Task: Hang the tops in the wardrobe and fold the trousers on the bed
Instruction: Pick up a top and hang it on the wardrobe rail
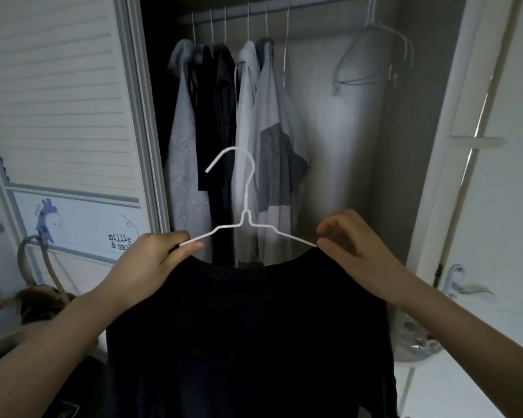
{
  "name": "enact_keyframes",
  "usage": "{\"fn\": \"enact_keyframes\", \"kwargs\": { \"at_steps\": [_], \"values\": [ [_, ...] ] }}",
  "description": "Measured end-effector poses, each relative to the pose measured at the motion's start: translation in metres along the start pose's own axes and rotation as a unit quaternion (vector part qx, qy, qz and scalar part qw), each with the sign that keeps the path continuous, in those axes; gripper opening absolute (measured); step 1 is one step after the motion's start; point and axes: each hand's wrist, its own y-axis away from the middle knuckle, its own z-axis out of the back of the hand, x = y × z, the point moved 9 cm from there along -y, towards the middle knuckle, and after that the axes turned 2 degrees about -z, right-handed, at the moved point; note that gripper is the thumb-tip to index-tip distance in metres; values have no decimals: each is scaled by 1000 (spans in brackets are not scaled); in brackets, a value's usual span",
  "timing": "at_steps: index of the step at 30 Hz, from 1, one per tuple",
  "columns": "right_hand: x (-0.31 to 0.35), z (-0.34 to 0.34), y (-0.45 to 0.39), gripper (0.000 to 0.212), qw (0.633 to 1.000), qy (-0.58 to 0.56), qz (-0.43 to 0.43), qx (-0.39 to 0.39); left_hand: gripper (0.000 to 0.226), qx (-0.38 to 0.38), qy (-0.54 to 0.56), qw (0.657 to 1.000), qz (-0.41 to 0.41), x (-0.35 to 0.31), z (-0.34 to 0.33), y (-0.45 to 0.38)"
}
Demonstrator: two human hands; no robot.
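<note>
Now we hold black top [248, 327] on white wire hanger [245, 212], both hands pinching shoulders: left hand [151, 260], right hand [344, 239]; next, hook onto wardrobe rail [314, 2].

you're in a home bedroom, facing an open wardrobe [329, 131]. its rail [284, 7] carries grey, black and white tops [242, 131] and a bunch of empty wire hangers [375, 61]. a louvred door [58, 86] with a child's cartoon sticker [82, 227] stands left, a bag [40, 291] slumps below it, and a white room door with a handle [462, 282] is right.
</note>
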Motion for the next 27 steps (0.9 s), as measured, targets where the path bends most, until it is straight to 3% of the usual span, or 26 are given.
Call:
{"fn": "enact_keyframes", "kwargs": {
  "at_steps": [4, 7, 10, 12, 15, 19, 22, 27],
  "values": [
    [-3, -10, -11, 34, 992, 58, -62, 95, 51, -34, 12, 998, 45, 25, 18, -14],
    [10, -10, -21, 33, 979, -118, -123, 114, 52, -48, -48, 995, 67, 28, 30, -30],
    [20, -6, -26, 23, 914, -329, -217, 96, 48, -50, -106, 992, 56, 21, 33, -53],
    [26, 3, -30, 22, 891, -375, -245, 73, 42, -51, -103, 992, 51, 16, 26, -70],
    [37, 22, -42, 24, 889, -372, -265, 36, 64, -64, -3, 998, 28, -4, 12, -89],
    [62, 52, -54, 32, 913, -316, -258, -4, 71, -91, 106, 990, -16, -33, 4, -117],
    [79, 79, -62, 33, 931, -233, -272, -67, 60, -57, 202, 977, -38, -64, -12, -138],
    [105, 108, -82, 25, 933, -155, -285, -156, 40, 59, 372, 919, -118, -149, -41, -147]
  ]
}}
